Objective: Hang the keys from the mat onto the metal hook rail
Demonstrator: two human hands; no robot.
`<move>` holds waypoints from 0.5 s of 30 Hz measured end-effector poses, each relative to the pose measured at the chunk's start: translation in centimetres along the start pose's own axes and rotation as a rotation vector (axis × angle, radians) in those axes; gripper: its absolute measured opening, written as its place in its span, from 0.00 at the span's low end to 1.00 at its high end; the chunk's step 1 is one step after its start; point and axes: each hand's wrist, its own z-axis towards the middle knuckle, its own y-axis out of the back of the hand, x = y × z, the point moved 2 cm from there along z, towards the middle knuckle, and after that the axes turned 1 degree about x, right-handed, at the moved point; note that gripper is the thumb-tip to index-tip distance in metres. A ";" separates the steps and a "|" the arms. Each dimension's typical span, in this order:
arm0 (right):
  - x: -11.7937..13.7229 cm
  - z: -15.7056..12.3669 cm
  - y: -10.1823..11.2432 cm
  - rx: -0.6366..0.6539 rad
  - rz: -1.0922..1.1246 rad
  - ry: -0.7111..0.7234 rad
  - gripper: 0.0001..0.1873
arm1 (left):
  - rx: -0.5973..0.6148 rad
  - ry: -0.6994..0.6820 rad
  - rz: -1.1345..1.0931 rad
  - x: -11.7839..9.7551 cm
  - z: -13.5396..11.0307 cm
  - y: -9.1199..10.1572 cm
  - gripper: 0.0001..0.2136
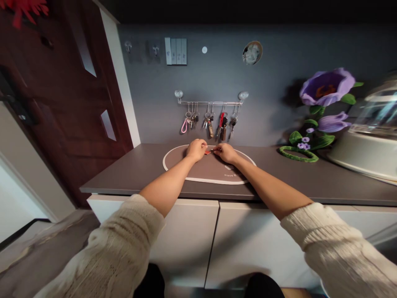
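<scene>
Over the brown mat [173, 161] on the counter, my two hands are close together. My left hand [196, 150] is closed in a pinch by a small red piece [207, 152], which looks like a key fob. From that piece a short metal part, like a key ring or keys [212, 151], runs to my right hand [226, 153], whose fingertips are pinched on it. The fingers partly cover these small things, so their exact shape is hard to see. Just behind, several bunches of keys [207, 120] hang from a clear hook rail [211, 102] on the wall.
A purple flower ornament [327, 89] with a green base stands on the right of the counter [139, 169], beside a large white, clear-domed appliance [359, 153]. White cabinet doors [186, 240] are below. A dark red door [62, 103] is at left. Switches [176, 51] sit on the wall.
</scene>
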 end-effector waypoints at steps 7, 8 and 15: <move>0.2 -0.1 -0.2 0.032 -0.139 -0.028 0.01 | 0.059 0.017 0.031 0.1 0.0 -0.2 0.07; 0.3 -0.1 -0.2 0.053 -0.173 -0.026 0.02 | 0.071 0.018 0.033 0.2 0.0 -0.3 0.07; 1.1 0.0 0.3 0.063 -0.173 0.021 0.05 | 0.088 -0.001 -0.005 0.1 0.1 -0.4 0.08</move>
